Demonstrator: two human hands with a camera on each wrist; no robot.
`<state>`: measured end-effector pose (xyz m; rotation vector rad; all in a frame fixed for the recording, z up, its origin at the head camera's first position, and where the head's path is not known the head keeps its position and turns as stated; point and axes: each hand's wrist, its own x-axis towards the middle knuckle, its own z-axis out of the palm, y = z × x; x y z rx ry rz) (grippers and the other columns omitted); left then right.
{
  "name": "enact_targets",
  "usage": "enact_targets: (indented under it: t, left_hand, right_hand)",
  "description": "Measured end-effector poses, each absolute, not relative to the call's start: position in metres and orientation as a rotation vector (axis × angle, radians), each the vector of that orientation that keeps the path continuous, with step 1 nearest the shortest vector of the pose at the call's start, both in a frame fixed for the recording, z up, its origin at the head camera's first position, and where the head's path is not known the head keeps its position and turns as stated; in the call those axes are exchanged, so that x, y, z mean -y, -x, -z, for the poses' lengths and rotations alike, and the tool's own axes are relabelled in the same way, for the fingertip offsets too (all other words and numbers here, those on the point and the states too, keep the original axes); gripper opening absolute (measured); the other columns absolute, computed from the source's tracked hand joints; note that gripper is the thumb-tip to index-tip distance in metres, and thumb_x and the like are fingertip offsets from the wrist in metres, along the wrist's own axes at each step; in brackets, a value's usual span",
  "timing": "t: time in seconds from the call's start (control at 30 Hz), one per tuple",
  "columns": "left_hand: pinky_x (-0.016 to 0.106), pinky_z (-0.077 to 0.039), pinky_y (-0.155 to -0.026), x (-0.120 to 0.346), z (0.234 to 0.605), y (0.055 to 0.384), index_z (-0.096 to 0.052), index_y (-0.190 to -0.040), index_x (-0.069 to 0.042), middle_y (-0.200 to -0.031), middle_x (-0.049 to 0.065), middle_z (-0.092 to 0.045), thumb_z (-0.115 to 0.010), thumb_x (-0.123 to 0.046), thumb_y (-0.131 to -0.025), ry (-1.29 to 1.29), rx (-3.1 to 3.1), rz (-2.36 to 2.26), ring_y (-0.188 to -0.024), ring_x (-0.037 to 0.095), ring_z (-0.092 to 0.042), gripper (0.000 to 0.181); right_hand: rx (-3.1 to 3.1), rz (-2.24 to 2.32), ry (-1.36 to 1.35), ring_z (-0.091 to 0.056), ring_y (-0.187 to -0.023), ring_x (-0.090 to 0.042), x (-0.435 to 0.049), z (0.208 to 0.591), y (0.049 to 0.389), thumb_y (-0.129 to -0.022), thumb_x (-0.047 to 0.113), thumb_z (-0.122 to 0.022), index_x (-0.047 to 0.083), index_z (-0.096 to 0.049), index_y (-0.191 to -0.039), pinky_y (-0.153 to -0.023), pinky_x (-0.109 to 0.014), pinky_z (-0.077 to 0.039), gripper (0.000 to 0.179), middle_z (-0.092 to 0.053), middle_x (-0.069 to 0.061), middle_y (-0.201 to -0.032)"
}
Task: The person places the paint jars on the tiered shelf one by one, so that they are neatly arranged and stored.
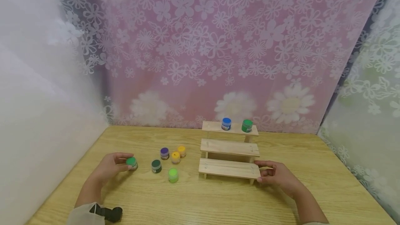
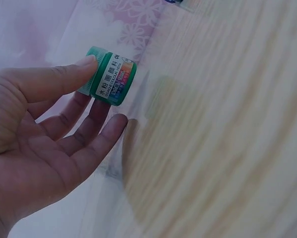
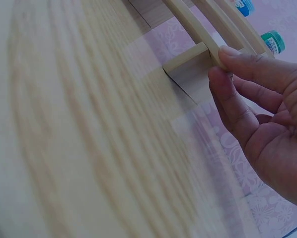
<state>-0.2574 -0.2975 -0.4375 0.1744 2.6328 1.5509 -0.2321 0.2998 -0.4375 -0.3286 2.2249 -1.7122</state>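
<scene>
My left hand pinches a green paint jar between thumb and fingers at the left of the table. In the left wrist view the jar shows a white label with a coloured strip, and it is tilted. At the right, my right hand holds the end of the lowest step of a three-tier wooden stand. The right wrist view has thumb and fingertips pinching that board's edge. On the top step stand a blue paint jar and another green paint jar.
Between hand and stand sit a dark green jar, a purple jar, two yellow jars and a light green jar. A flowered curtain hangs behind the wooden table.
</scene>
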Motion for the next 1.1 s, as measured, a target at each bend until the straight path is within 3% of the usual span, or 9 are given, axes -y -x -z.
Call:
enact_targets:
  t: [0.27,0.53,0.77,1.1]
  left_hand:
    - [0.039,-0.052,-0.083,0.292,0.432,0.255,-0.057,-0.134,0.0,-0.124,0.02,-0.061,-0.076,-0.018,-0.087,-0.117,-2.621,-1.587,-0.109,0.028,-0.06,0.053]
    - [0.049,-0.049,-0.093,0.285,0.421,0.254,-0.059,-0.133,-0.002,-0.125,0.017,-0.061,-0.077,-0.02,-0.086,-0.143,-2.675,-1.554,-0.119,0.035,-0.053,0.053]
    - [0.051,-0.049,-0.093,0.28,0.416,0.254,-0.06,-0.132,-0.004,-0.125,0.015,-0.061,-0.077,-0.023,-0.086,-0.201,-2.697,-1.549,-0.12,0.036,-0.052,0.053]
    - [0.044,-0.053,-0.089,0.27,0.408,0.252,-0.062,-0.131,-0.006,-0.122,0.012,-0.063,-0.077,-0.025,-0.086,-0.287,-2.728,-1.568,-0.116,0.033,-0.054,0.051]
  right_hand:
    - [-2.25,1.696,0.325,-0.057,-0.084,-0.016,-0.299,0.438,0.232,-0.086,0.013,-0.076,-0.006,-0.04,-0.145,-0.079,-0.034,-0.055,0.072,-0.058,-0.01,-0.095]
    - [-2.252,1.707,0.347,-0.057,-0.083,-0.016,-0.299,0.437,0.231,-0.086,0.013,-0.076,-0.007,-0.039,-0.145,-0.078,-0.034,-0.055,0.072,-0.058,-0.011,-0.095]
    - [-2.248,1.713,0.345,-0.057,-0.083,-0.015,-0.299,0.437,0.231,-0.086,0.012,-0.076,-0.007,-0.039,-0.145,-0.078,-0.034,-0.055,0.072,-0.058,-0.011,-0.094]
    - [-2.248,1.711,0.358,-0.057,-0.082,-0.015,-0.3,0.437,0.23,-0.086,0.011,-0.075,-0.008,-0.038,-0.145,-0.078,-0.035,-0.055,0.072,-0.058,-0.012,-0.094]
